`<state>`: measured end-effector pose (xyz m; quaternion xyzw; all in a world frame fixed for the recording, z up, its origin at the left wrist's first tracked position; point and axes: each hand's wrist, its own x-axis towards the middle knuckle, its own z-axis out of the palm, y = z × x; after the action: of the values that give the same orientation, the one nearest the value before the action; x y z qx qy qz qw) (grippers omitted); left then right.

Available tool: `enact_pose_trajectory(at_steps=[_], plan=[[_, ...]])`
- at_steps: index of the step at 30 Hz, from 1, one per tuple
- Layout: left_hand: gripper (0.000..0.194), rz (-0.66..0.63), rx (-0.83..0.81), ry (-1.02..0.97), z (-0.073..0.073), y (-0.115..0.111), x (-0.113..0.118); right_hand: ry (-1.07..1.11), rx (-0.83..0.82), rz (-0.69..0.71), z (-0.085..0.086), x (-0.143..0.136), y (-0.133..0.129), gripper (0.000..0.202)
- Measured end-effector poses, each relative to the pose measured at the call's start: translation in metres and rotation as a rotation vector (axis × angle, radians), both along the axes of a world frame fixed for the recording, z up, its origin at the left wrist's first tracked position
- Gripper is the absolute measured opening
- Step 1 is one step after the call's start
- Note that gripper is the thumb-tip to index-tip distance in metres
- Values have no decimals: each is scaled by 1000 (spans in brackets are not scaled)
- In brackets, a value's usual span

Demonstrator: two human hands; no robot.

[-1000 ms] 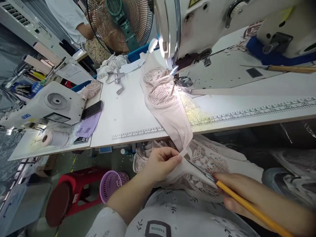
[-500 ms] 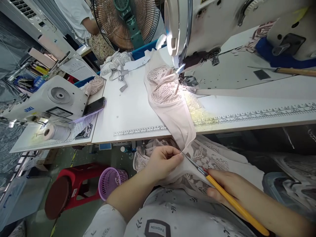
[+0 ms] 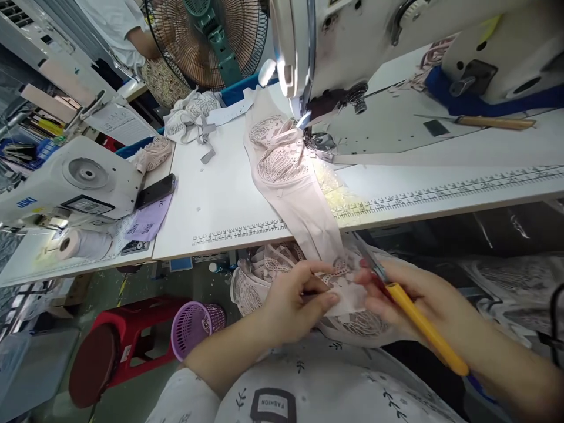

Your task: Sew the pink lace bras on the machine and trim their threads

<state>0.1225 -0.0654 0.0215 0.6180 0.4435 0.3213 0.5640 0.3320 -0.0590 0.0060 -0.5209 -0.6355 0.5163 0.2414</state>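
A pale pink lace garment (image 3: 286, 161) lies under the sewing machine's needle area and hangs over the table's front edge. Below that edge my left hand (image 3: 295, 302) pinches part of the pale fabric between thumb and fingers. My right hand (image 3: 409, 299) is wrapped round a slim tool (image 3: 425, 329) with a yellow handle and metal tip, which points up and to the left. The right fingertips are close to the fabric beside my left hand. More lace pieces (image 3: 251, 288) lie in my lap, partly hidden by my hands.
The sewing machine (image 3: 335, 47) stands at the back right, and a wooden-handled tool (image 3: 493, 122) lies on its bed. At the left are another machine (image 3: 79, 176), a phone (image 3: 156, 191), a red stool (image 3: 127, 341) and a purple basket (image 3: 189, 332). A person's arm (image 3: 143, 42) shows behind the fan (image 3: 211, 35).
The yellow-handled tool's tip has moved away from my left fingertips, up and to the right. My right fingers have come nearer the fabric. The whole view has shifted slightly.
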Motion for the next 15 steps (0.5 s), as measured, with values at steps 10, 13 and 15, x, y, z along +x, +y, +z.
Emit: enact_pose_trajectory(at_steps=[10,13,15], plan=[[23,-270,203,446,-2,1,-2,-26,64,51,2,2,4,35],[22,-318,341,820,-12,2,-21,-73,31,-66,-5,33,7,38],[19,-307,366,973,-18,2,-35,-150,26,-157,-13,53,9,41]])
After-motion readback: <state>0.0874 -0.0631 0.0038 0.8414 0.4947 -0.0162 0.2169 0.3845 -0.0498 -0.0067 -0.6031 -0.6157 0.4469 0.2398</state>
